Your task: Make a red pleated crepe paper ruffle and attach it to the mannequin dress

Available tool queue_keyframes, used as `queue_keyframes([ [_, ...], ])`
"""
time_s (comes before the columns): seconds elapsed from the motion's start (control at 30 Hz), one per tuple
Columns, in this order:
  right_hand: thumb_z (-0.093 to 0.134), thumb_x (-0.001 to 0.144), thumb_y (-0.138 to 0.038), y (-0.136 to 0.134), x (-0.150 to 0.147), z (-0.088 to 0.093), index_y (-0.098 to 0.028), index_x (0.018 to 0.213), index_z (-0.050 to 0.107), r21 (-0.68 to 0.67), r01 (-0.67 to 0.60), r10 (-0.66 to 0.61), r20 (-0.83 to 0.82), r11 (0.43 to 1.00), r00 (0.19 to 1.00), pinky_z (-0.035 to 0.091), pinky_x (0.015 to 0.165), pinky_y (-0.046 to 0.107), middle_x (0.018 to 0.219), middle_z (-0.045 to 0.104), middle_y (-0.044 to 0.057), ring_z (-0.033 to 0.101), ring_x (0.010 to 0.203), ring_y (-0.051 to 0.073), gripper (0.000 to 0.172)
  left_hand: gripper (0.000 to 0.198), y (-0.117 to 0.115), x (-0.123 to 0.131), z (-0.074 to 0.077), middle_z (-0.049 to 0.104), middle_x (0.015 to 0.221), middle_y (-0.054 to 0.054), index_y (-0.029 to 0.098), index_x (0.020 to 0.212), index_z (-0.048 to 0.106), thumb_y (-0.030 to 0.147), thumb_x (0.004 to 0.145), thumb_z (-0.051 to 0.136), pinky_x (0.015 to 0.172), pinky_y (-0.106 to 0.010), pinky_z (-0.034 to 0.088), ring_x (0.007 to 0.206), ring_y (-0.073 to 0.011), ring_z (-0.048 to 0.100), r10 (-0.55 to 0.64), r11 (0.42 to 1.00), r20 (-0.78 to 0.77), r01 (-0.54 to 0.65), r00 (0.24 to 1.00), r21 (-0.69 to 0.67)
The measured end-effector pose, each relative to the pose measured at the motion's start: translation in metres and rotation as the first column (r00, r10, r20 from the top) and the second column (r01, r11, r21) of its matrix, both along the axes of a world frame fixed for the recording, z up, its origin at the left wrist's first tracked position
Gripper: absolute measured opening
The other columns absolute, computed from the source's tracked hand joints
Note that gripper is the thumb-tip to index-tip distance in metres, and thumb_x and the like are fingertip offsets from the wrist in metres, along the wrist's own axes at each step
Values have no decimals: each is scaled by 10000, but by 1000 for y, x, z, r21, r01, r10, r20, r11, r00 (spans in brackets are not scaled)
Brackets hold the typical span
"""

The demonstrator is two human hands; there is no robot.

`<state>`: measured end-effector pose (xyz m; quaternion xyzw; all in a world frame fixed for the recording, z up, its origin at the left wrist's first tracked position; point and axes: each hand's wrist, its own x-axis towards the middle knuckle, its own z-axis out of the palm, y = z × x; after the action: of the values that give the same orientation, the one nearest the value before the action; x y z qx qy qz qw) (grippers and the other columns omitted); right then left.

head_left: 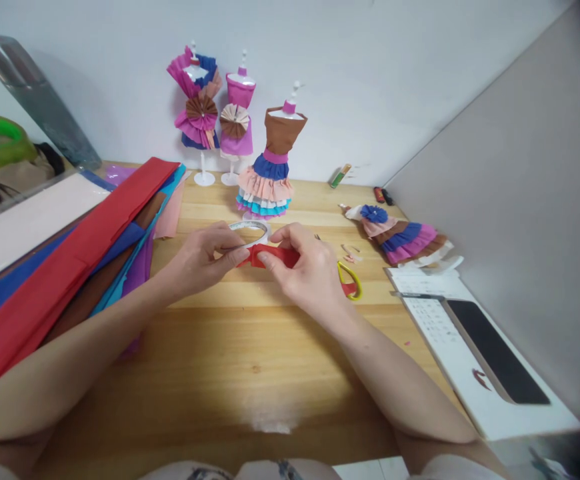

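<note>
Both hands meet above the middle of the table, pinching a small folded strip of red crepe paper between thumbs and fingers. My left hand grips its left end, and my right hand holds the right part. Just behind the fingers is a roll of white tape; whether the left fingers touch it I cannot tell. Beyond it stands a mini dress form in a brown bodice and a ruffled tiered skirt. Scissors with yellow and red handles lie right of my right wrist, partly hidden.
Crepe paper sheets are stacked at left, near a tilted bottle. Two more dressed forms stand against the wall. A fourth dressed form lies at right, above a phone on white paper. A glue stick lies behind.
</note>
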<state>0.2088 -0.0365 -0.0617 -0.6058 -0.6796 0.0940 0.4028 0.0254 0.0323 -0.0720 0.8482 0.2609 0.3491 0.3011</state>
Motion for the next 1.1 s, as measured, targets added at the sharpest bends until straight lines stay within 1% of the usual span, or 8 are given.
queue_keyframes([
  [0.13, 603, 770, -195, 2, 2, 1, -205, 778, 572, -14, -44, 43, -69, 999, 997, 385, 585, 266, 668, 620, -8, 533, 585, 137, 33, 284, 1, 0, -2, 548, 591, 13, 191, 644, 596, 303, 900, 549, 640, -281, 406, 666, -145, 497, -18, 1000, 3, 18, 1000, -12],
  [0.27, 572, 752, -161, 5, 5, 1, -201, 697, 548, -23, -66, 64, -96, 998, 993, 364, 573, 265, 640, 587, -10, 508, 582, 131, 72, 280, 1, 0, -2, 567, 616, 10, 185, 653, 586, 291, 908, 544, 675, -288, 412, 689, -147, 503, -32, 999, -12, 32, 999, 19],
  [0.5, 536, 719, -110, 6, 9, 2, -194, 690, 564, -58, -112, 102, -160, 992, 982, 365, 583, 267, 655, 595, -9, 507, 593, 128, 92, 310, 0, -1, 2, 539, 609, 6, 189, 621, 533, 298, 911, 548, 658, -293, 406, 695, -158, 497, -16, 999, -9, 16, 1000, 28],
  [0.57, 545, 723, -119, 6, 9, 2, -192, 710, 575, -66, -107, 94, -178, 992, 979, 370, 586, 269, 667, 603, -7, 513, 602, 132, 80, 305, 0, -2, 2, 537, 608, 5, 193, 625, 532, 302, 910, 548, 664, -302, 411, 700, -164, 500, -16, 1000, -12, 17, 1000, 26],
  [0.67, 572, 747, -155, 6, 8, 2, -192, 684, 565, -67, -116, 103, -173, 991, 979, 366, 583, 270, 656, 597, -7, 506, 600, 131, 74, 308, 0, -1, 3, 523, 595, 8, 195, 622, 526, 305, 909, 547, 661, -308, 412, 693, -166, 497, -14, 999, -19, 14, 1000, 30],
  [0.83, 576, 740, -154, 5, 6, -1, -193, 676, 562, -80, -188, 169, -203, 979, 965, 354, 577, 265, 644, 564, -13, 486, 603, 125, 77, 296, -1, 0, 4, 544, 595, 7, 192, 631, 554, 287, 910, 536, 649, -306, 398, 678, -158, 485, -24, 999, -22, 25, 999, 42],
  [0.93, 582, 736, -186, 6, 7, -2, -193, 680, 570, -107, -224, 192, -251, 969, 949, 352, 570, 266, 629, 545, -12, 477, 598, 127, 57, 285, -1, 0, 4, 555, 597, 2, 193, 645, 578, 298, 907, 540, 649, -308, 400, 679, -160, 491, -18, 999, -21, 19, 1000, 44],
  [1.1, 599, 725, -245, 8, 6, -3, -187, 698, 599, -135, -255, 187, -381, 958, 905, 369, 563, 266, 662, 595, 7, 490, 600, 129, 64, 295, 0, 0, 3, 544, 591, 8, 192, 640, 556, 303, 913, 542, 662, -305, 403, 684, -159, 489, -35, 998, -16, 35, 999, 53],
])
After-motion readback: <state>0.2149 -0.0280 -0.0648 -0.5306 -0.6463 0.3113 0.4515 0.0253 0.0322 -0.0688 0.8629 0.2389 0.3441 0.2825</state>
